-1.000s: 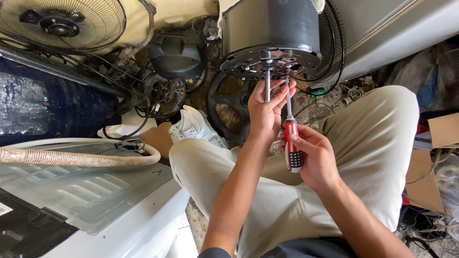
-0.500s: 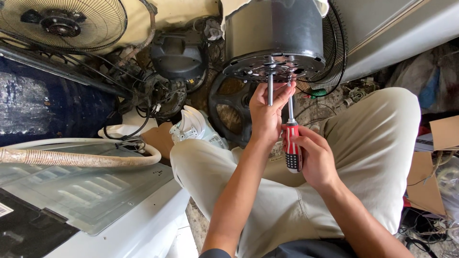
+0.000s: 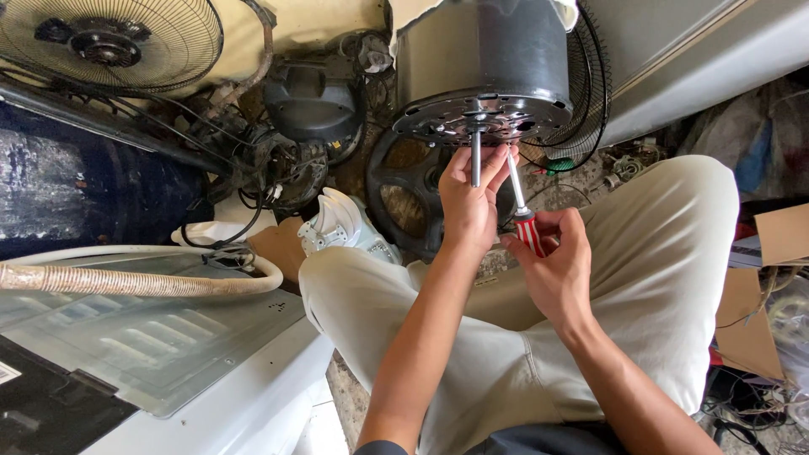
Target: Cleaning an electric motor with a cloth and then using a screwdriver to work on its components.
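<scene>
Below motor (image 3: pixel 484 59): left hand (image 3: pixel 468 202) fingers steadying screwdriver (image 3: pixel 521 209) shank; right hand (image 3: pixel 556 265) clenched around handle.

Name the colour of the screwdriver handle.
Red with white stripes, on the screwdriver handle in the right hand; head view.

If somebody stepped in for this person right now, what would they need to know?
Left hand: steadies the screwdriver shaft beside the motor's steel spindle.
Right hand: grips the red-and-white screwdriver, tip up at the end plate of the dark motor.
The motor stands above the knees, plate toward the person.
Done: tool in place.
Left: the plate is still on; which screws are out I cannot tell.
</scene>
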